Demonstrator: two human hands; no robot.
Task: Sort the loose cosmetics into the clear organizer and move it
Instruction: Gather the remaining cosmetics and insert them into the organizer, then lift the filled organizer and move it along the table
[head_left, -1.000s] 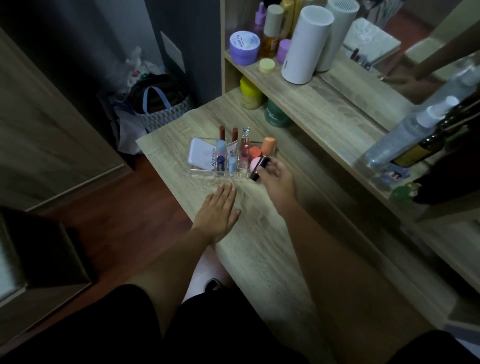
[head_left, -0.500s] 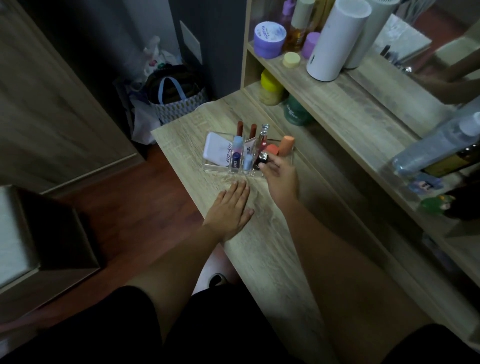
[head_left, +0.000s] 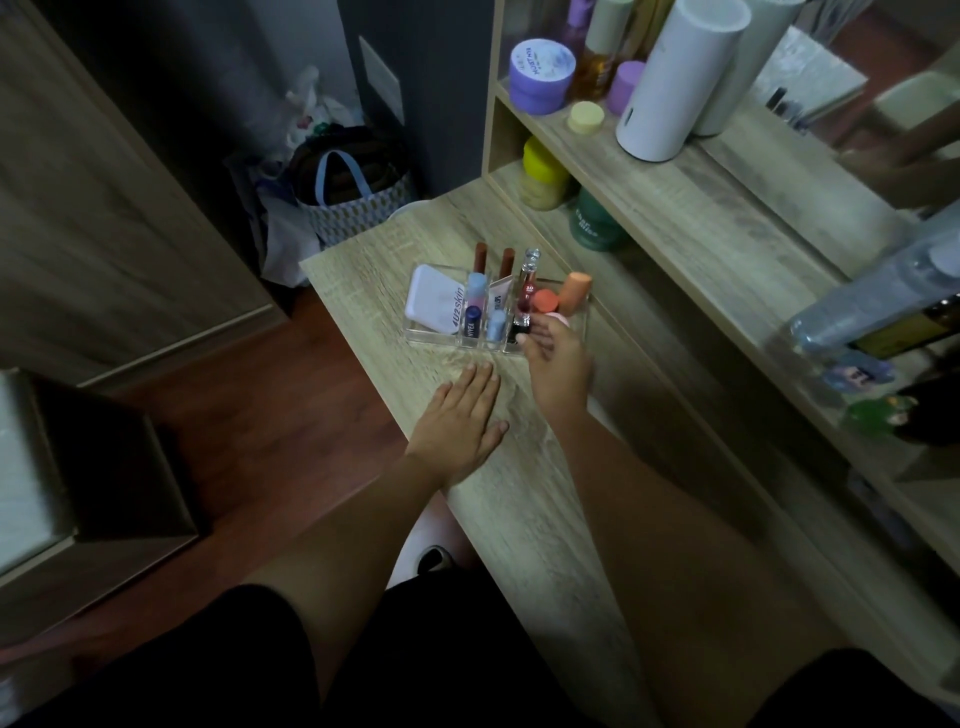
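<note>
1. Seen from above: clear organizer (head_left: 439, 336) near the far end of a wooden table (head_left: 519, 493), long axis running left to right across the table, white compact (head_left: 430, 302) in its left bay, upright tubes filling the middle slots.

2. Right hand (head_left: 558, 366) at the organizer's near right corner, fingertips pinching a dark lipstick (head_left: 521, 328) and lowering it, roughly upright, into a slot beside the orange caps (head_left: 558, 299); fingers narrowly closed around the tube, whether it is fully seated too blurred to tell.

3. Left hand (head_left: 460, 421) flat on the table, palm down, fingers spread wide and holding nothing, just short of the organizer's front wall.

4. Key relation: organizer directly ahead of both hands, right hand touching its corner, left hand near its front edge; likely calls for one hand at each short end once the lipstick is released.

5. Against half a second earlier: lipstick lower and more upright in the tray, right hand reaching slightly further over the rim; left hand unmoved on the wood.

6. No loose cosmetics visible on the table beside the tray; sorting apparently at its last item, move not yet begun.
</note>
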